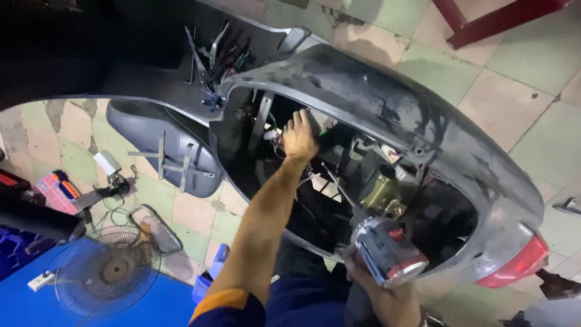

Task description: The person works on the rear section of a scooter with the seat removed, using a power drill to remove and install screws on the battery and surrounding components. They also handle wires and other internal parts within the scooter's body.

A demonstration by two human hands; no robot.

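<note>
Worn floor tiles (pixel 514 91) in pale green and pink are showing cracks and stains. A red furniture leg (pixel 484 21) is standing top right. A small fan (pixel 109 269) is lying beside something blue (pixel 36 306), possibly a tarp, lower left.

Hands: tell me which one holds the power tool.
The right hand, low in the picture, grips the silver power tool. The left hand reaches empty into the scooter body, among the wires.
</note>
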